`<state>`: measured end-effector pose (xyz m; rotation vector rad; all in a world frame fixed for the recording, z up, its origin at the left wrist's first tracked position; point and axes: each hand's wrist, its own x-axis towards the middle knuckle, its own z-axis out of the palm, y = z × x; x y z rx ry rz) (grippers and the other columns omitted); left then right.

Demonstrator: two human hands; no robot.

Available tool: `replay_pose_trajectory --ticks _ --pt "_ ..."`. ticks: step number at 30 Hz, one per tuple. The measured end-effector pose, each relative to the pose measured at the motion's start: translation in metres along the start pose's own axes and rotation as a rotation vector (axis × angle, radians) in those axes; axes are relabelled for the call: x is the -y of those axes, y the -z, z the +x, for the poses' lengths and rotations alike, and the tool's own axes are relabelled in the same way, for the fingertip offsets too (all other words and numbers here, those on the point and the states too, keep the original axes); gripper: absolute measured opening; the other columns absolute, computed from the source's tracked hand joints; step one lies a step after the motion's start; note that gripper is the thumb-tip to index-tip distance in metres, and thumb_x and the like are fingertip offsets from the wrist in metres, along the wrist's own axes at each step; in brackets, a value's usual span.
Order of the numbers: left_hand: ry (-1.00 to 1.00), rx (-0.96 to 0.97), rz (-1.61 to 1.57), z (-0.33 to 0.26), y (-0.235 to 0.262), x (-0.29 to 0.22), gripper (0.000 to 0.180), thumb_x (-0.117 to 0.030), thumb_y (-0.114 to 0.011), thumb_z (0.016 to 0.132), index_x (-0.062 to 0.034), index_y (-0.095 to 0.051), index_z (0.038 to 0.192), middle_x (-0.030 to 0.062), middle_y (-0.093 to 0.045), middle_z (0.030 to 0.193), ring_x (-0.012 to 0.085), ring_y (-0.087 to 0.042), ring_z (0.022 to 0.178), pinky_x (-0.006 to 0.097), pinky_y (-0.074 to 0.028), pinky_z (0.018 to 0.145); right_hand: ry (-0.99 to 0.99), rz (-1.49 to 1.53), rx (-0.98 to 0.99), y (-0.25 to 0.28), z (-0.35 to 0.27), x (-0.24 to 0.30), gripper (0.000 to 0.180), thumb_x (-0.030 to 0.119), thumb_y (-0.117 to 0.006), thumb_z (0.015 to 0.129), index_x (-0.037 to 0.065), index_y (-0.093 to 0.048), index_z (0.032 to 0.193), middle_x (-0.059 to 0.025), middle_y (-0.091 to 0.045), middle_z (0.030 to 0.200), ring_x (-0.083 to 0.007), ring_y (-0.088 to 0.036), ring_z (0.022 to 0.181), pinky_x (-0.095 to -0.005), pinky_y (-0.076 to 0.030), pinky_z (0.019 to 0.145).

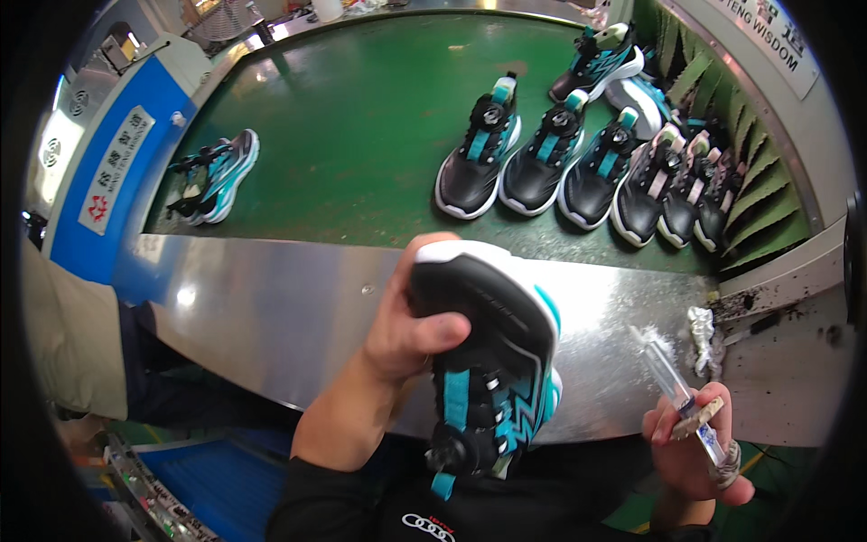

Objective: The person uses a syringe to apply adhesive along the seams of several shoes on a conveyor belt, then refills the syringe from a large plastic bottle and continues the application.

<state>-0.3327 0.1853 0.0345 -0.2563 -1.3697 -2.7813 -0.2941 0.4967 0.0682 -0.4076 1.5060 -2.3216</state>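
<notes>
My left hand grips a black and teal sneaker by its toe, thumb across the upper, with the heel and dial lacing pointing down toward my chest. My right hand is at the lower right and holds a small brush-like tool with a clear handle angled up to the left, apart from the shoe. Both hands are over the steel ledge in front of the green conveyor belt.
Several black sneakers with teal or pink trim stand in a row on the belt at the right, by green flaps. One teal sneaker lies at the belt's left edge. A blue machine panel is on the left, crumpled white scraps at the right.
</notes>
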Motion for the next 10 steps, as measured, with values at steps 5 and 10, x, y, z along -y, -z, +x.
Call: replay_pose_trajectory --ticks 5,10 --pt "-0.031 0.144 0.071 -0.012 0.017 0.0 0.061 -0.014 -0.074 0.063 -0.0071 -0.04 0.113 0.022 -0.056 0.1 0.0297 -0.057 0.094 0.038 -0.047 0.081 0.061 0.219 0.256 -0.036 0.034 0.008 0.069 0.061 -0.06 0.073 0.009 -0.039 0.113 -0.0181 -0.054 0.086 -0.0236 -0.049 0.071 -0.0347 -0.032 0.058" --pt "-0.097 0.264 0.182 -0.013 0.026 0.004 0.064 -0.011 -0.075 0.062 -0.0091 -0.041 0.115 0.0258 -0.056 0.103 0.032 -0.058 0.096 0.04 -0.047 0.083 -0.006 0.259 0.355 -0.06 0.05 0.011 0.066 0.06 -0.058 0.074 0.009 -0.041 0.112 -0.0199 -0.055 0.095 -0.0264 -0.052 0.083 -0.0385 -0.033 0.065"
